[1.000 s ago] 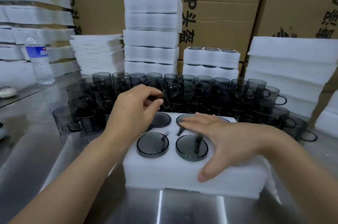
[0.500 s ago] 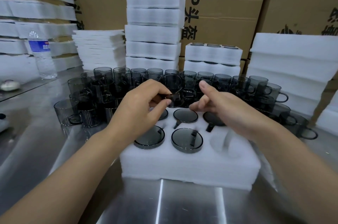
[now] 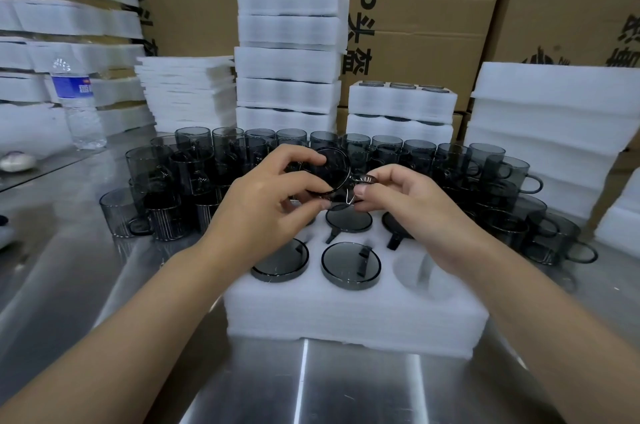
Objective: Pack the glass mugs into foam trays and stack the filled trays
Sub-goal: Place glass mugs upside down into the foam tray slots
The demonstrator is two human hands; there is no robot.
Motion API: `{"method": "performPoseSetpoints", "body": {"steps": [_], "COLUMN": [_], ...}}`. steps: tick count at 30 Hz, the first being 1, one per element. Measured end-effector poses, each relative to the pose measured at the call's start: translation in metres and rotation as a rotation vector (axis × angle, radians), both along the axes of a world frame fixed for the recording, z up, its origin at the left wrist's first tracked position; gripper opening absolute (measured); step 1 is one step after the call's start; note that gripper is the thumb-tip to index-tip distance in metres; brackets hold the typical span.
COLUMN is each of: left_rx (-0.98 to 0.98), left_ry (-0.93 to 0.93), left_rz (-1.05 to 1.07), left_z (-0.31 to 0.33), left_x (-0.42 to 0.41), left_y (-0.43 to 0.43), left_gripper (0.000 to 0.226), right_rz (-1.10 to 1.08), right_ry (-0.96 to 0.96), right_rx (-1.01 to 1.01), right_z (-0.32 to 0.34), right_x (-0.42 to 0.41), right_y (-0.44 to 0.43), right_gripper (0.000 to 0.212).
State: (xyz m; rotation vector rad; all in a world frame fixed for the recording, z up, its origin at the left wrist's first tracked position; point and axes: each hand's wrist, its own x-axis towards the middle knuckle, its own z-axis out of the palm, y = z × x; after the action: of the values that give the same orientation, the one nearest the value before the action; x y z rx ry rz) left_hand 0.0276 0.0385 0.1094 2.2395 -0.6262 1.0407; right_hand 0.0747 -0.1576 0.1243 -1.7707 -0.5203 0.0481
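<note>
The left hand (image 3: 266,202) curls fingers and thumb round the body of a smoky grey glass mug (image 3: 334,169), held tipped on its side above the far edge of a white foam tray (image 3: 346,316). The right hand (image 3: 412,205) pinches the mug's handle between thumb and fingers. Below them the tray holds upturned mugs (image 3: 350,266) in its round pockets, and one pocket (image 3: 417,268) at the near right is bare foam. The hands hide part of the tray's back row. Behind, a crowd of loose mugs (image 3: 194,164) stands on the steel table (image 3: 86,302). Farther back are a tall foam stack (image 3: 289,56), two filled trays (image 3: 400,112), a water bottle (image 3: 79,112) with a blue label, and cardboard boxes (image 3: 433,8) printed "0-P" and Chinese characters.
</note>
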Motion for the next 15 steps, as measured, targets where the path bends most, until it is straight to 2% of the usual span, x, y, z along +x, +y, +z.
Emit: {"method": "performPoseSetpoints", "body": {"steps": [3, 5, 9, 13, 15], "left_rx": [0.029, 0.055, 0.054, 0.005, -0.035], "left_ry": [-0.012, -0.02, -0.02, 0.012, 0.038], "left_rz": [-0.001, -0.002, -0.058, -0.103, -0.112], "left_z": [0.0001, -0.0002, -0.0001, -0.0005, 0.0], "left_x": [0.0006, 0.0009, 0.001, 0.0017, 0.0013], "left_y": [0.001, 0.0024, 0.0031, 0.0022, 0.0017], "left_gripper": [0.011, 0.015, 0.017, 0.023, 0.025], "right_rz": [0.027, 0.014, -0.017, -0.067, -0.093], "right_ry": [-0.023, -0.05, -0.045, 0.014, 0.022], "right_rx": [0.009, 0.002, -0.034, -0.052, -0.046], "right_z": [0.0019, 0.0021, 0.0026, 0.0046, 0.0044], "right_x": [-0.0041, -0.0057, -0.0075, -0.0058, -0.0037], "right_y": [0.0009, 0.0009, 0.0022, 0.0013, 0.0001], "right_gripper": [0.044, 0.056, 0.049, 0.025, 0.021]}}
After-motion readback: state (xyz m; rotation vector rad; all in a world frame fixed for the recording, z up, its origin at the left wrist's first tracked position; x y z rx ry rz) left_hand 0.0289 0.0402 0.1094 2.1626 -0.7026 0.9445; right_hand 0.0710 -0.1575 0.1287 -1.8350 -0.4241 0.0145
